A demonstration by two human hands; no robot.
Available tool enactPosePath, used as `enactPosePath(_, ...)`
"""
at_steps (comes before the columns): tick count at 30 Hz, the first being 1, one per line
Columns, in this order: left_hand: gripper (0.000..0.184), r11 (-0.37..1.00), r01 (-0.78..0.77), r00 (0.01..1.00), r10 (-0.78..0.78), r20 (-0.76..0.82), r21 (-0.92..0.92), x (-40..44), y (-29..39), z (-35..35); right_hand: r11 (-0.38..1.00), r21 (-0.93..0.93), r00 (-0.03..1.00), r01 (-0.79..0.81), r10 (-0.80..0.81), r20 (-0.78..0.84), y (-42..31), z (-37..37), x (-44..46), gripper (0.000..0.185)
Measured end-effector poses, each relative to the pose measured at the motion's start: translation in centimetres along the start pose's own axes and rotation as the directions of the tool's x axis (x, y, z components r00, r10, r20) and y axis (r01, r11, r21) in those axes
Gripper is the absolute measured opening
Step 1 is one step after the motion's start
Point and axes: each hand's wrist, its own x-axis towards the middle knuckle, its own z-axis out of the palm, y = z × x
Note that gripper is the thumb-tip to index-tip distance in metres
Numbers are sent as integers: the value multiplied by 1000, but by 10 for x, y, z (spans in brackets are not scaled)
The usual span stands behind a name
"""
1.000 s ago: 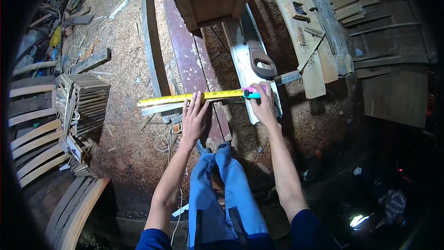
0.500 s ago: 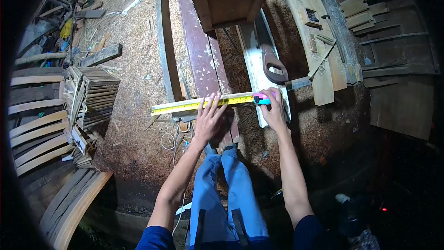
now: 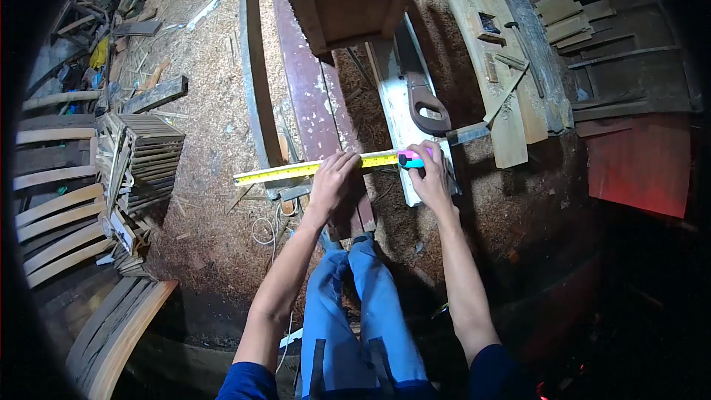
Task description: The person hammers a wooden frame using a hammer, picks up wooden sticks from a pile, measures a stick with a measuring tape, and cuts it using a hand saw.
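A tape measure (image 3: 409, 159) with a pink and turquoise case is gripped in my right hand (image 3: 433, 176). Its yellow blade (image 3: 285, 172) is pulled out to the left along a narrow wooden strip (image 3: 259, 171). My left hand (image 3: 335, 181) is closed over the strip and blade, above the maroon plank (image 3: 307, 104) with flaking paint. Its fingertips are partly hidden. Just beyond my right hand, a handsaw (image 3: 428, 110) with a brown handle rests on a pale board (image 3: 395, 104).
A wooden box-like piece (image 3: 352, 11) stands on the maroon plank ahead. Long boards (image 3: 511, 144) and a hammer (image 3: 524, 55) lie at the right. Slatted frames (image 3: 152, 152) and curved wood pieces (image 3: 59, 204) are stacked left. Wood shavings (image 3: 211, 96) cover the ground.
My left hand's fingers have gone from spread flat on the blade to curled over the strip. My right hand still holds the tape measure. The view has shifted slightly.
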Motion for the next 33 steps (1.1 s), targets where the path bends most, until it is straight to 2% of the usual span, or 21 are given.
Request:
enactPosePath(6, 64, 1000, 16, 998, -15, -68, 8, 1, 4, 2, 999, -43, 1000, 4, -4, -3, 2, 1, 2, 42)
enactPosePath(17, 60, 997, 22, 999, -26, -48, -75, 6, 11, -10, 1000, 26, 999, 1, 0, -36, 4, 7, -1, 48)
enactPosePath(23, 59, 998, 27, 994, -33, -102, -55, 4, 10, -2, 1000, -28, 999, 3, -4, -33, 2, 7, -1, 49)
enactPosePath(26, 59, 994, 47, 993, -57, -102, -101, 4, 11, -4, 1000, 27, 999, -7, 8, -37, 11, 13, -2, 48)
enactPosePath(33, 53, 988, 89, 986, -105, -128, -128, 5, 15, -5, 1000, -22, 998, -20, 19, -51, 1, 12, -3, 42)
